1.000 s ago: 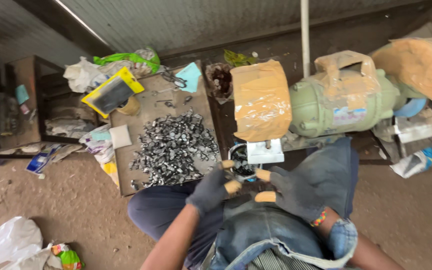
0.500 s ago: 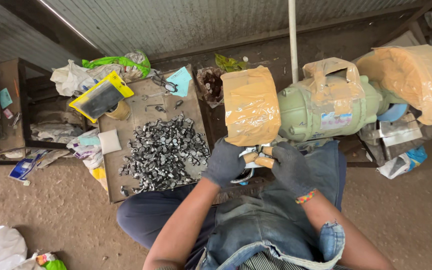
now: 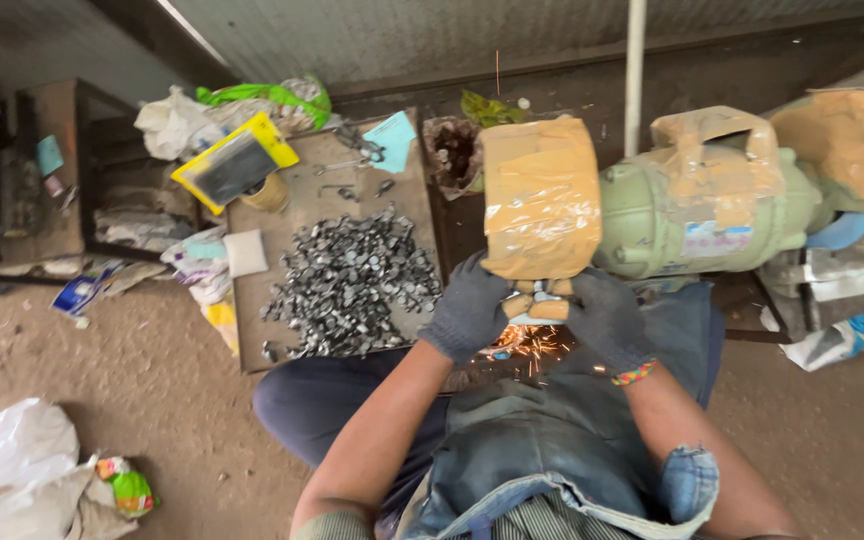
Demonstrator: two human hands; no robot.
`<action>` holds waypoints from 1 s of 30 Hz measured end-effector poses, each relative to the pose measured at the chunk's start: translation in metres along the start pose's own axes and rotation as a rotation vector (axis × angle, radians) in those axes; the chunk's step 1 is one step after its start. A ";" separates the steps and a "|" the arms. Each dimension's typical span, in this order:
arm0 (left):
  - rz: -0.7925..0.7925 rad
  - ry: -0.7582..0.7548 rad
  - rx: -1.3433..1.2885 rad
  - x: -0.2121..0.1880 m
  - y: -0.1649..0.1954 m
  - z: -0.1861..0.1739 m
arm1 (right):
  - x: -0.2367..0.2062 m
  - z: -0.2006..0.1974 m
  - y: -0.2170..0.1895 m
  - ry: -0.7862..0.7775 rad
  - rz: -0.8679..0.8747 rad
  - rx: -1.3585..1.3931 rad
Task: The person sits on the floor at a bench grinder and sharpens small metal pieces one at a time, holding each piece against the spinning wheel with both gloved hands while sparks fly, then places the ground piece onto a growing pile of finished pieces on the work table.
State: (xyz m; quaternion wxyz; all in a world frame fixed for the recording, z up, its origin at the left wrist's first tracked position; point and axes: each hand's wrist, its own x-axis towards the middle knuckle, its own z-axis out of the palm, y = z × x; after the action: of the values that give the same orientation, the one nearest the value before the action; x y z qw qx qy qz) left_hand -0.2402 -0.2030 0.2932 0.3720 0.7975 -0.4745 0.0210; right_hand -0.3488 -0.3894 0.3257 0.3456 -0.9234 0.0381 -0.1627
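Pressing a small metal piece up under the wheel guard of a pale green bench grinder, the person works with both gloved hands meeting just below the guard. In the head view, the only view, the left hand and the right hand are each closed round the piece, fingertips pinched together with tan finger pads touching it; the piece itself is mostly hidden between them. Orange sparks spray down onto the denim apron over the lap.

The risks, as a judgement: the fingers sit very close to the wheel, so a slip of so small a piece could carry a glove into it; the sparks land on cloth and could scorch it; and the taped, paper-wrapped guard hides the contact point, which makes the pressure hard to gauge.

To the left a low wooden tabletop carries a heap of small dark metal parts, a yellow-edged tray, a white pad and a blue card. Around it lie a bare dirt floor, white plastic bags, scattered litter and a corrugated metal wall behind.
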 end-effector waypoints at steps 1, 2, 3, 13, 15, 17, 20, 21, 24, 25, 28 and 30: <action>0.032 0.087 -0.002 -0.006 0.004 -0.001 | -0.004 -0.002 -0.007 -0.029 0.011 0.015; -0.006 0.009 0.032 -0.013 0.009 -0.001 | -0.012 -0.008 -0.013 -0.057 0.019 0.030; -0.044 -0.067 0.065 -0.022 0.014 0.000 | -0.019 -0.010 -0.019 -0.085 0.024 0.044; -0.119 -0.385 0.341 -0.137 -0.046 0.030 | -0.091 0.043 -0.010 -0.311 0.082 -0.143; -0.276 -0.519 0.501 -0.145 -0.073 0.033 | -0.094 0.049 -0.001 -0.319 0.090 -0.106; -0.361 -0.618 0.464 -0.154 -0.086 0.037 | -0.095 0.050 0.001 -0.295 0.093 -0.058; -0.387 -0.682 0.441 -0.155 -0.091 0.040 | -0.094 0.044 -0.004 -0.266 0.081 -0.004; -0.372 -0.659 0.433 -0.156 -0.092 0.040 | -0.093 0.040 -0.008 -0.254 0.096 0.011; -0.427 -0.506 0.363 -0.148 -0.085 0.034 | -0.090 0.028 -0.022 -0.220 0.106 0.074; -0.464 -0.442 0.330 -0.143 -0.078 0.028 | -0.089 0.022 -0.027 -0.213 0.086 0.107; -0.878 -0.038 -0.469 -0.124 -0.031 0.016 | -0.077 0.013 -0.044 -0.222 0.091 0.077; -0.965 0.077 -1.000 -0.108 0.014 0.016 | -0.070 0.008 -0.055 -0.191 0.034 0.083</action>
State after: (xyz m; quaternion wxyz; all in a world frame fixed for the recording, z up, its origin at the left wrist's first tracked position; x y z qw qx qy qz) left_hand -0.3157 -0.1364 0.2484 0.6792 0.6507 -0.0063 -0.3396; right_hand -0.4146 -0.3302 0.3366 0.3884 -0.9188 0.0139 -0.0693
